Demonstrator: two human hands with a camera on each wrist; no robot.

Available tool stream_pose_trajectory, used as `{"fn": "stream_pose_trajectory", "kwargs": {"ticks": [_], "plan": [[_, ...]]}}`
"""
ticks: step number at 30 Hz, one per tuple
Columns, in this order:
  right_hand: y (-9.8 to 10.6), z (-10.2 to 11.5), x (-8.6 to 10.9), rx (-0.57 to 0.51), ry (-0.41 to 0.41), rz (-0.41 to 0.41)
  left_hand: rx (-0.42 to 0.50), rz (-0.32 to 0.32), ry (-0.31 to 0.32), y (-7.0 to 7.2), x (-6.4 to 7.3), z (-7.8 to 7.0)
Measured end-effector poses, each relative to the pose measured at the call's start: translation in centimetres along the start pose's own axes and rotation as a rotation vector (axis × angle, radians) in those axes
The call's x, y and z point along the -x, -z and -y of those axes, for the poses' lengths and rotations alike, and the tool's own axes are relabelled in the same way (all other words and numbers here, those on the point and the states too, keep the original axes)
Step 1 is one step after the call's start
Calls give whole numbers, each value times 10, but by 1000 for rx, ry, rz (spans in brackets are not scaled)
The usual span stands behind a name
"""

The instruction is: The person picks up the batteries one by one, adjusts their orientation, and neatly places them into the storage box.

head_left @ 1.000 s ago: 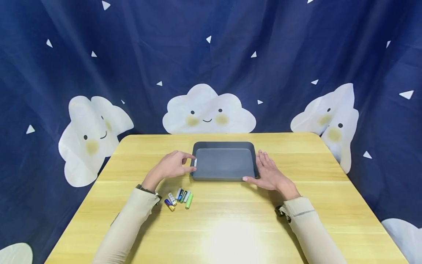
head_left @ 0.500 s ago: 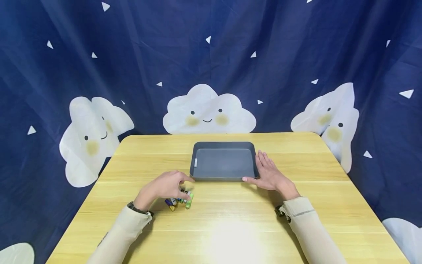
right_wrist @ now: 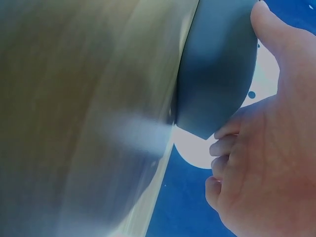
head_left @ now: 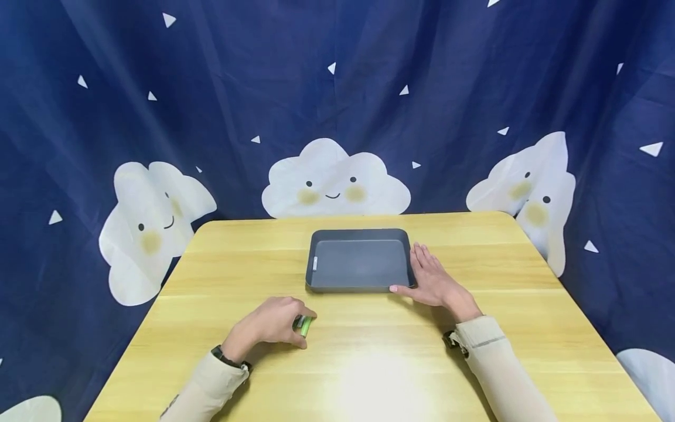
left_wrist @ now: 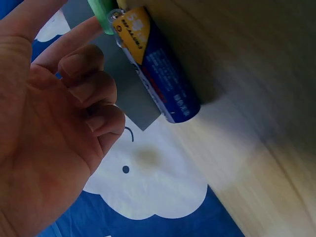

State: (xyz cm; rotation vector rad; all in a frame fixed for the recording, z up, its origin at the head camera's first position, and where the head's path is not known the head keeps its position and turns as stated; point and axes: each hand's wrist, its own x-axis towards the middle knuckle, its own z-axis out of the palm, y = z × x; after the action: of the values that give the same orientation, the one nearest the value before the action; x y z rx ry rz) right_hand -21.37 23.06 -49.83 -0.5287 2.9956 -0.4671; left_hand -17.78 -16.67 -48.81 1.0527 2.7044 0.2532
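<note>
My left hand (head_left: 276, 320) is over the loose batteries left of centre. Its thumb and forefinger pinch a green battery (head_left: 306, 327) by its ends, the battery low at the table. In the left wrist view, the forefinger touches that battery and the other fingers are curled in; a blue and yellow battery (left_wrist: 165, 74) lies close by. Most of the other batteries are hidden behind the hand in the head view. A shallow dark grey tray (head_left: 361, 288) holds one white battery (head_left: 315, 264) along its left wall. My right hand (head_left: 435, 281) rests straight-fingered against the tray's right side, thumb at the front corner.
The light wooden table (head_left: 369, 340) stands before a dark blue curtain (head_left: 337, 105) printed with white clouds. A bright glare spot lies on the table's near middle.
My left hand has let go of the white battery in the tray, come back toward me, and closed its thumb and forefinger on the green battery. The right hand has stayed at the tray.
</note>
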Motion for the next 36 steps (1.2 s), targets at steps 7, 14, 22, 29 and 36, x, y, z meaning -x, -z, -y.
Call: {"fn": "stream_pose_trajectory", "kwargs": {"ticks": [7, 14, 22, 29, 36], "plan": [[-3, 0, 3, -8, 3, -10, 4, -34, -14, -6, 1, 4], [-7, 6, 4, -11, 9, -7, 46, -32, -3, -12, 13, 7], [-2, 2, 2, -2, -12, -14, 33, -43, -21, -3, 10, 7], [-6, -1, 5, -11, -25, 35, 43, -27, -42, -9, 11, 9], [-1, 1, 1, -21, -24, 17, 80, -53, -61, -6, 7, 12]]}}
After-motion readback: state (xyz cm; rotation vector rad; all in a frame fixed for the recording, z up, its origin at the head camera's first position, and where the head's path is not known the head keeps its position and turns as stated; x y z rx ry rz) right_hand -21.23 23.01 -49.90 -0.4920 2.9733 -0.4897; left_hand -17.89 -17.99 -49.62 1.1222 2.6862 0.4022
